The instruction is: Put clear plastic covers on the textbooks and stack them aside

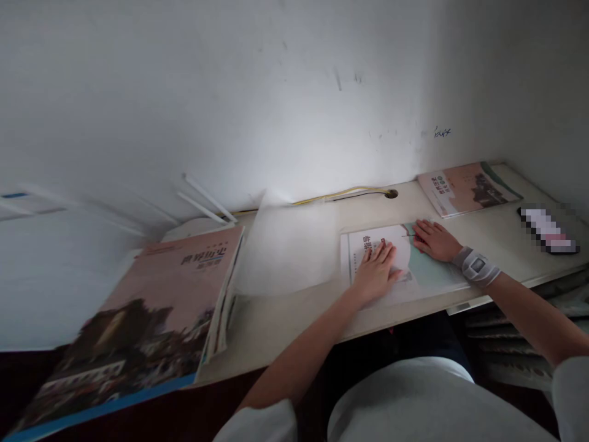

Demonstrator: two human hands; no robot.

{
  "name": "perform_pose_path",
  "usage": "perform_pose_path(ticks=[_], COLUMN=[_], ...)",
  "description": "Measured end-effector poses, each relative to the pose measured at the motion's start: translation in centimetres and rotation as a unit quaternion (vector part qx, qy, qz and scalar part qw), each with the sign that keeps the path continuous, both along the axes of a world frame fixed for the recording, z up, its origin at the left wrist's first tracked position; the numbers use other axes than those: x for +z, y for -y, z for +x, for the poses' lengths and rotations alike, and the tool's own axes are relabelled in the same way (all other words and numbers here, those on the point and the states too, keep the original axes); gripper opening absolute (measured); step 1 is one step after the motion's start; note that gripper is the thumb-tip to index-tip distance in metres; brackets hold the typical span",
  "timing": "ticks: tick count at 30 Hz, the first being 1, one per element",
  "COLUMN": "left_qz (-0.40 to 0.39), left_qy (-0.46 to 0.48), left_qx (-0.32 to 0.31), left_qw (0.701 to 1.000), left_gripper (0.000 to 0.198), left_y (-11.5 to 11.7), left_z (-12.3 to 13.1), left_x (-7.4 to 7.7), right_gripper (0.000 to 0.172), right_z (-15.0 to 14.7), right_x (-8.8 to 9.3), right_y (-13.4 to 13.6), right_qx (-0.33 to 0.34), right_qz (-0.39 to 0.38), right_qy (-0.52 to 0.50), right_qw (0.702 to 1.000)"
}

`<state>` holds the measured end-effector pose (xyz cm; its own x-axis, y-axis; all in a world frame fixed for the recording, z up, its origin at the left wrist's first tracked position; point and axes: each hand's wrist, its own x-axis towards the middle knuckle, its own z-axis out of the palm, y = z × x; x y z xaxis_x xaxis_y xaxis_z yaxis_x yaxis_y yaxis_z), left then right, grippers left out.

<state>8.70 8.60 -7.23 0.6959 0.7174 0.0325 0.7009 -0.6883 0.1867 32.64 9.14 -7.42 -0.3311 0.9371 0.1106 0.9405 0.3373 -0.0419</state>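
A book with a white and green cover (418,276) lies on the desk in front of me, apparently under a clear film. My left hand (375,273) rests flat on its white part, fingers spread. On the green part, near the top edge, lies my right hand (435,239), palm down with fingers stretched out; a band with a small square face is around that wrist. Left of the book is a pale translucent sheet (288,245). Neither hand grips anything.
Pink books are piled at the left (209,270), beside white antenna-like rods (209,196). Another pink book (469,187) lies at the back right, near a blurred-out phone (547,230). A yellow cable (340,193) runs along the wall to a desk hole (391,194).
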Motion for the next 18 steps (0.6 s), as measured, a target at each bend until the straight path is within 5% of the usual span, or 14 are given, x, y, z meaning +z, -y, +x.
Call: perform_pose_path(ticks=[8,13,18], left_qz=[0.014,0.065,-0.006], left_qy=[-0.065,-0.059,0.087], left_qx=[0.146,0.227,0.325], left_qw=[0.987,0.97,0.942], left_gripper=[0.034,0.032,0.03], left_y=[-7.4,-7.7,-7.7], left_z=[-4.6,-6.3,-6.4], left_x=[3.0,3.3,2.7], right_gripper=[0.032,0.028,0.029], right_z=[0.2,0.3,0.3], right_x=[1.9,2.3,1.9], right_y=[-2.6,-3.0,-3.1], right_qx=[-0.079,-0.113,-0.12], right_qz=[-0.016,0.0,0.017], right_qy=[0.073,0.085,0.087], right_qw=[0.994,0.99,0.989])
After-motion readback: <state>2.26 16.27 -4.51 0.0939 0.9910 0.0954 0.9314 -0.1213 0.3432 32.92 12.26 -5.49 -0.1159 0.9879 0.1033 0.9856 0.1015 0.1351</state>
